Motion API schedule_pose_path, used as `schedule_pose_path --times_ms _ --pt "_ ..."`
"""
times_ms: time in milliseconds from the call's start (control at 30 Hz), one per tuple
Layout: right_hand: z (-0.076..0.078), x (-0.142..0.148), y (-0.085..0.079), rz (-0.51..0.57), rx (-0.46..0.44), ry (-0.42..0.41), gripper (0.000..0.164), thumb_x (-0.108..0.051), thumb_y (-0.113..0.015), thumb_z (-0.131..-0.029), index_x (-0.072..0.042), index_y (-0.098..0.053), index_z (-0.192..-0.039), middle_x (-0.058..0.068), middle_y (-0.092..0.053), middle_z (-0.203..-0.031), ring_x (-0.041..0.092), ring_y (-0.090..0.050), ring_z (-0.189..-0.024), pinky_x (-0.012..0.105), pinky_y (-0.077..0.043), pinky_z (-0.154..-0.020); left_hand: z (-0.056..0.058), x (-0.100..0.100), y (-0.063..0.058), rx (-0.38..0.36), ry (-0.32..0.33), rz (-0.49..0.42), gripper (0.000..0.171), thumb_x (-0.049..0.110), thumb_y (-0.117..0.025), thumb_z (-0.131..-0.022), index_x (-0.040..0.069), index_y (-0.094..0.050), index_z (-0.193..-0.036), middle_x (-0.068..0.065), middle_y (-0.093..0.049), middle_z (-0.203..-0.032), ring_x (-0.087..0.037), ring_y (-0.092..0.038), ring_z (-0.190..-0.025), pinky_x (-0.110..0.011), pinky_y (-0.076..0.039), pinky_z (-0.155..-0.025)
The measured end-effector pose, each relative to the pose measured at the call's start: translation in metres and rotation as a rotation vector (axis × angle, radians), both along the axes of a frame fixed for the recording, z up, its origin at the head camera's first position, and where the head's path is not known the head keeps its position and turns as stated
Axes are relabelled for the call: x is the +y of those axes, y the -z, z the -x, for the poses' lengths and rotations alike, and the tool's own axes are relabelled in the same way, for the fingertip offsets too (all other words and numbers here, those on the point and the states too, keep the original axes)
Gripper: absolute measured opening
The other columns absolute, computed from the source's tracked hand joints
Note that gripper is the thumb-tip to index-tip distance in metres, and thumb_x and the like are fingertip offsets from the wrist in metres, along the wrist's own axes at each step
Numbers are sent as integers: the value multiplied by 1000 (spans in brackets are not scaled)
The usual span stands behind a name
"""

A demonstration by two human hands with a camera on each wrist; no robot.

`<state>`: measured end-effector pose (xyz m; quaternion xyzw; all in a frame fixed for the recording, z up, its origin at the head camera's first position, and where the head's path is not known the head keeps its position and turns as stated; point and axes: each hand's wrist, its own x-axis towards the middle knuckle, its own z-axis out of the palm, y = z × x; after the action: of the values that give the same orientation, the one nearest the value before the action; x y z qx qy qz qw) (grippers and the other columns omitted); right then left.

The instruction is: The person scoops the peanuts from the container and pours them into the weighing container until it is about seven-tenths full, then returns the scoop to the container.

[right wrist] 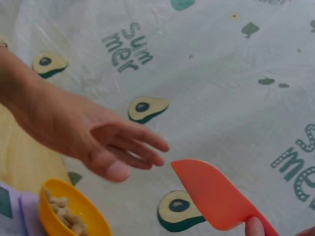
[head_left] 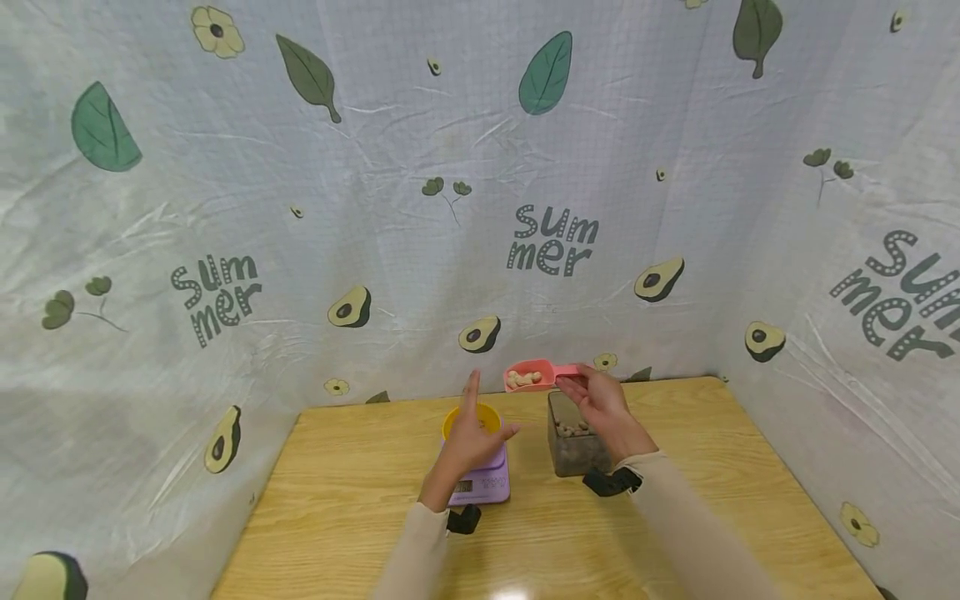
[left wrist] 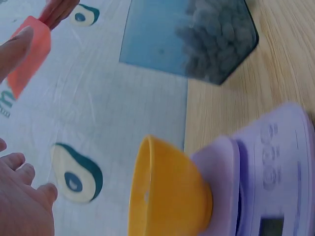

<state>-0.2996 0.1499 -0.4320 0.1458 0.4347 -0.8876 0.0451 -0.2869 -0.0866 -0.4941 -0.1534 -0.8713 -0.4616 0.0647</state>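
Head view: where's the scoop [head_left: 547, 376]?

Up in the air, peanuts [head_left: 524, 380] in it, the right hand [head_left: 603, 406] pinching its handle [head_left: 567, 370].

And the left hand [head_left: 469, 435]?

Near the scoop, thumb and fingers apart, overlapping the yellow bowl [head_left: 491, 416] from this angle.

What's under that?

A purple scale [head_left: 491, 490] on the table [head_left: 360, 475], with a see-through tub [head_left: 576, 461] of peanuts to the right.

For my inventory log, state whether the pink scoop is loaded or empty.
Loaded: the head view shows peanuts in the pink scoop, which the right hand holds.

Left fingers [head_left: 470, 393] extend while right fingers [head_left: 573, 389] pinch.
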Motion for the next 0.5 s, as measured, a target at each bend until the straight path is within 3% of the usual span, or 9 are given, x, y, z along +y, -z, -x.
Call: schedule_pose_path --times_ms 200,367,500 --pt "12 -28 18 -94 -2 -2 36 -13 -39 -106 5 -41 -137 14 -58 -111 13 -71 -89 31 -55 -95 1 -28 6 30 -32 1 112 52 -79 -77 26 -7 -159 -12 -14 -165 -40 -23 -149 -62 -26 -116" --pt "23 -49 36 -147 -37 33 27 -10 -42 -105 8 -48 -124 13 -62 -97 14 -70 -79 32 -58 -87 1 -45 16 -31 -46 16 114 49 -80 -76 24 -6 -160 -12 -11 -166 -43 -22 -149 -65 -25 -115" --pt "29 -62 51 -200 -54 36 26 -10 -42 -104 9 -48 -121 15 -62 -95 14 -70 -74 30 -60 -81 6 -52 31 -106 -42 34 116 47 -81 -76 19 -6 -160 -15 -8 -166 -44 -21 -149 -65 -25 -115"
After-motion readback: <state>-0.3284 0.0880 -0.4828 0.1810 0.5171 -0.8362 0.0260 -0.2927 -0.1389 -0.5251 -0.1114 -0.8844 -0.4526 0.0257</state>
